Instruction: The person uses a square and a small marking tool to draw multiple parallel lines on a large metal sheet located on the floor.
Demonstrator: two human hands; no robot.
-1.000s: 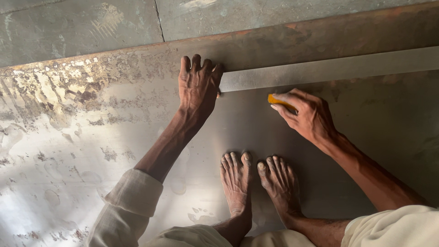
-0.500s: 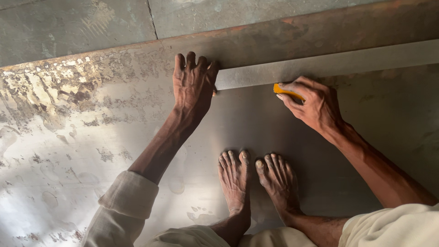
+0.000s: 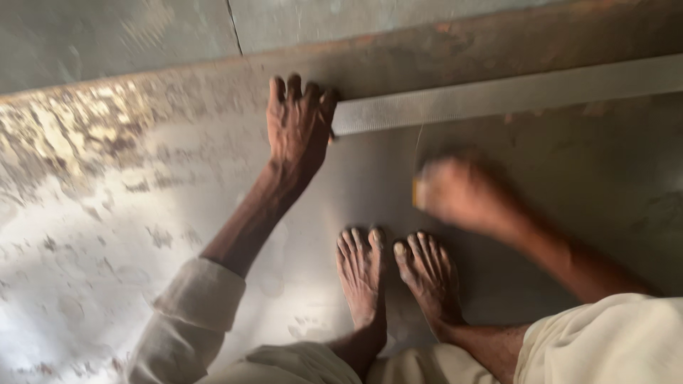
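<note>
Head view, looking straight down: the left hand [image 3: 299, 128] is laid flat with its fingers [image 3: 293, 89] slightly spread and pressed down, fingertips pointing to 12 o'clock, right at the left end of a long metal straightedge [image 3: 512, 96] that is stretched out toward 3 o'clock across a big grey metal sheet [image 3: 605, 185]. The thumb side of that hand is seen touching the ruler's end. The right hand [image 3: 459, 192] is caught at about 4 o'clock from the left one, well below the straightedge and apart from it, and it's smeared by motion blur, so whether its fingers are spread or pinched can't be told for sure; a small yellow-orange thing [image 3: 415, 193] is glimpsed at its left edge, apparently gripped, but the hold itself is too blurred to be read. Two bare feet [image 3: 398, 274] are planted on the sheet at 6 o'clock from the hands, toes toward the ruler. Cream sleeves [image 3: 192, 313] are seen on the left forearm, and a shiny, blotchy patch of sheet [image 3: 71, 213] is spread out toward 9 o'clock.
</note>
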